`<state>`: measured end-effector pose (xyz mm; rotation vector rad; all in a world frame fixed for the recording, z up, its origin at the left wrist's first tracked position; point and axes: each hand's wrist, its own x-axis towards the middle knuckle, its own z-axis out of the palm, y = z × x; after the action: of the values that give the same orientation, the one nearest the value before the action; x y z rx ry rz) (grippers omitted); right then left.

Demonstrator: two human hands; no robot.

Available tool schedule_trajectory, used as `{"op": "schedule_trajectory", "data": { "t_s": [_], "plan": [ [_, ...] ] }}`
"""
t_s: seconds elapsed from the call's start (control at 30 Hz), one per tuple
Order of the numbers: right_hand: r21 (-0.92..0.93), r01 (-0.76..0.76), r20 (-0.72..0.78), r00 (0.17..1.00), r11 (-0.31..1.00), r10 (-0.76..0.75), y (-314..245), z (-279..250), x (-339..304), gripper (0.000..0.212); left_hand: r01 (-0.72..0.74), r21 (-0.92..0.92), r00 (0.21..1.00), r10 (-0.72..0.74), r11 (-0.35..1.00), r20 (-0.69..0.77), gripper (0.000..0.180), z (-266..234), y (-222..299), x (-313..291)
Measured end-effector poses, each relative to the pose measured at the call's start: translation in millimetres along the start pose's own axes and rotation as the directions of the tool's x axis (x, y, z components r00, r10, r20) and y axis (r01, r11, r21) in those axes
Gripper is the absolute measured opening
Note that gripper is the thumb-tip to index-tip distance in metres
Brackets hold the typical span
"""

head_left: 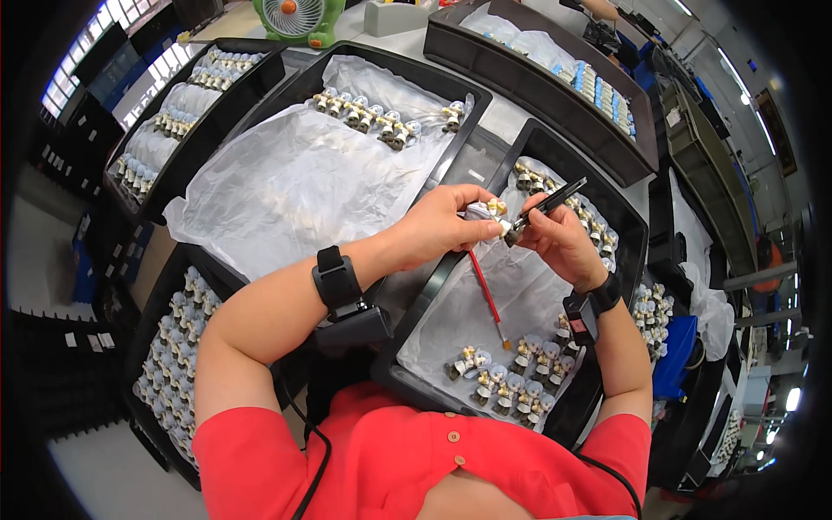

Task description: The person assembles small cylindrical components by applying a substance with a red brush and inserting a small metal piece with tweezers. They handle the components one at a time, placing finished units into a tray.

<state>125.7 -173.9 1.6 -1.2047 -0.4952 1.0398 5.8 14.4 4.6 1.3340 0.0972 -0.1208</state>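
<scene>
In the head view, I see the left hand (433,225) pinching a small toy (479,212). Beside it, the right hand (562,244) pinches a black tool (562,196) near the toy. A red brush (487,296) is below the left hand. This toy seems unfinished; more toys (493,376) sit below the right hand, but I can't tell which are done.

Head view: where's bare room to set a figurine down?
Free: big white sheet below its figurine row; near tray's liner between red brush and left wall. Crowded: figurine cluster at that tray's lower end; lower-left tray, packed.
</scene>
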Motion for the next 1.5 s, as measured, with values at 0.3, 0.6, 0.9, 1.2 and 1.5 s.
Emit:
{"op": "schedule_trajectory", "data": {
  "t_s": [0.3, 0.6, 0.9, 1.2, 1.5],
  "plan": [
    [-0.023, -0.001, 0.002, 1.0, 1.0, 0.001, -0.3, 2.4, 0.7, 0.022, -0.014, -0.04, 1.0, 0.015, 0.999, 0.006, 0.03, -1.2, -1.7, 0.4],
    [-0.028, -0.004, 0.012, 1.0, 1.0, 0.004, 3.5, 0.5, 2.2, 0.019, -0.029, -0.076, 0.999, 0.031, 0.997, 0.024, 0.029, -2.9, -6.2, 1.7],
    [0.004, 0.029, 0.012, 1.0, 1.0, -0.029, 3.5, 5.4, 2.0, 0.019, -0.035, -0.068, 0.999, 0.037, 0.997, 0.025, 0.027, -4.8, -5.0, 1.5],
    [-0.019, 0.014, -0.002, 1.0, 1.0, -0.014, 3.0, 7.0, 1.6, 0.019, -0.029, -0.041, 0.999, 0.029, 0.999, 0.016, 0.026, -4.8, -4.4, 0.2],
    [0.027, -0.025, 0.035, 0.999, 0.999, 0.024, 3.8, 4.3, 2.7, 0.018, -0.042, -0.062, 0.998, 0.044, 0.997, 0.033, 0.026, -4.9, -7.5, 1.2]
  ]
}}
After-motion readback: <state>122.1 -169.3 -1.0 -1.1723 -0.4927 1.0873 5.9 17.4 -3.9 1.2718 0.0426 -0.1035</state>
